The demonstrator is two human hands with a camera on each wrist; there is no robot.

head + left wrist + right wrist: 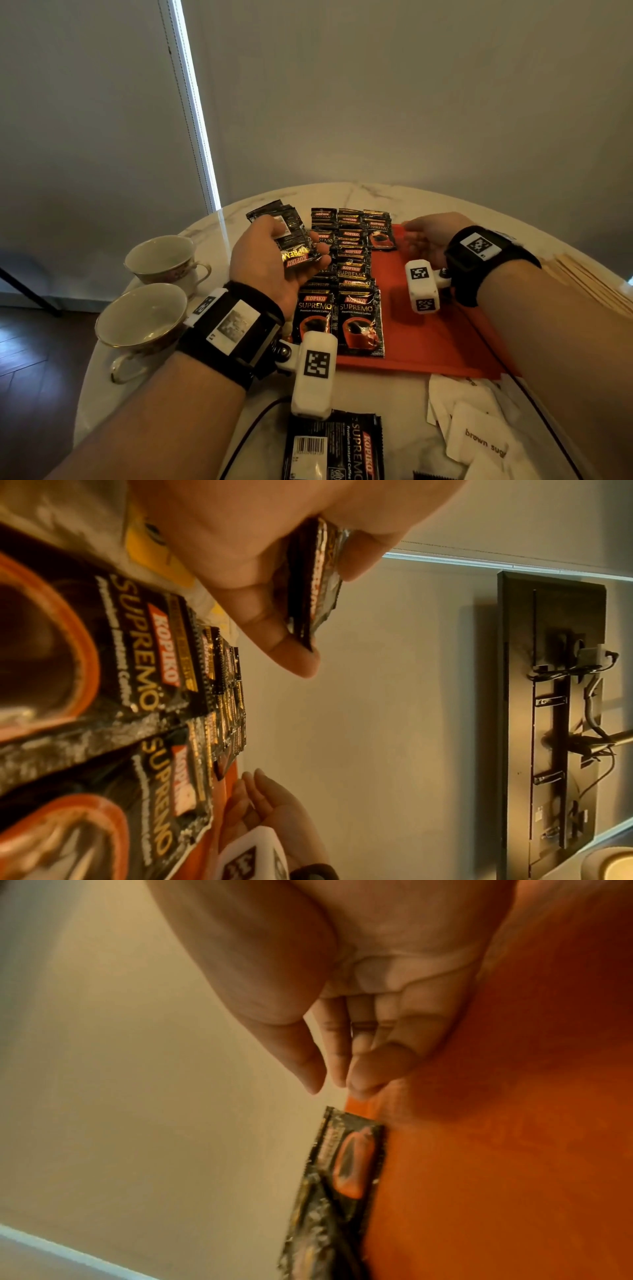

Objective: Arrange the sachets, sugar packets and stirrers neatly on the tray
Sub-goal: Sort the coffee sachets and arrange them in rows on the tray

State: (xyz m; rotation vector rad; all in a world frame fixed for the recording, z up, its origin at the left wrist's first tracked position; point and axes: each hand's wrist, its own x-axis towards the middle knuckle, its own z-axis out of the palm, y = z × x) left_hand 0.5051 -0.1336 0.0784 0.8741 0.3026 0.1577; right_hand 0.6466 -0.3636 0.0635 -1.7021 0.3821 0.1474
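Observation:
My left hand [270, 257] grips a small stack of black Kopiko sachets [291, 236] above the tray's left side; the same stack [315, 582] shows pinched between thumb and fingers in the left wrist view. A red tray [431, 329] carries overlapping columns of sachets [354, 274], with a single sachet [381, 234] starting another column at the far end. My right hand [419, 236] hovers over the tray's far edge just right of that sachet [349, 1164], its fingers [380, 1066] relaxed and holding nothing. White brown-sugar packets [479, 435] lie near me on the table. Wooden stirrers [589, 284] lie at the right.
Two teacups [161, 257] [144, 325] stand at the table's left edge. A large black Kopiko bag [335, 445] lies at the near edge by a dark cable [253, 421]. The tray's right half [514, 1150] is bare red. The round marble table [376, 195] stands against a wall.

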